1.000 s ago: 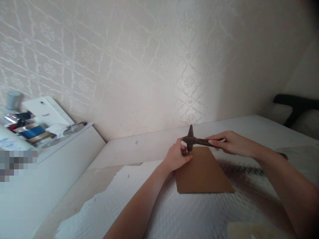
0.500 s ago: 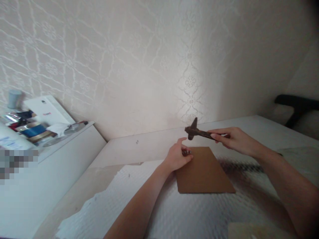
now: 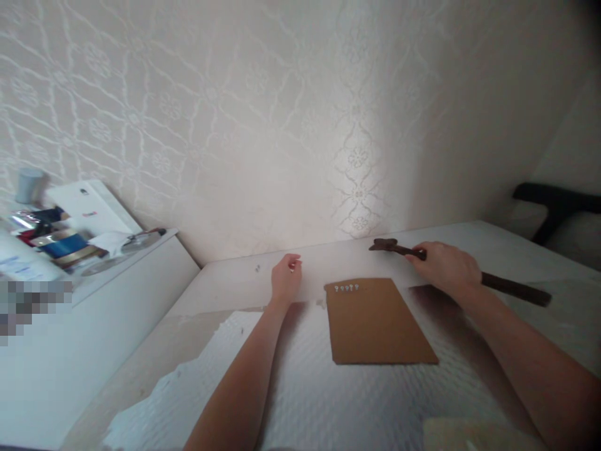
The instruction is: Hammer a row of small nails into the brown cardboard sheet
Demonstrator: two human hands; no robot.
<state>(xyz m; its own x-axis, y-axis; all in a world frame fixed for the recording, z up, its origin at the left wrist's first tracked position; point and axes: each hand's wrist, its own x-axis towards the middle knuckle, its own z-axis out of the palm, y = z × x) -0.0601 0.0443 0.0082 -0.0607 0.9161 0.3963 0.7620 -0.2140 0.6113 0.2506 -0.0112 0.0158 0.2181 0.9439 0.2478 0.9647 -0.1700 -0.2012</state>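
Note:
In my right hand (image 3: 448,269) is a dark brown hammer (image 3: 514,289), gripped along its handle with the head pointing left, above the far part of the table. My left hand (image 3: 285,277) is closed, fingers curled in, left of a brown board (image 3: 380,326). A small reddish spot shows at those fingers; what they hold, if anything, I cannot make out. Along the board's far left edge, several small shiny metal pieces (image 3: 346,288) stand in a row, too small to name for certain. Neither hand touches the board.
Bubble wrap (image 3: 323,401) lies under the board on the light table. Two tiny bits (image 3: 257,268) rest near the wall. On the left, a white cabinet (image 3: 126,313) carries a white box (image 3: 91,207) and tape rolls (image 3: 70,246). A black chair part (image 3: 554,200) stands at right.
My left hand has moved left off the board, uncovering the row of metal pieces. The hammer has gone right and lower, its head turned, my right hand now nearer its head.

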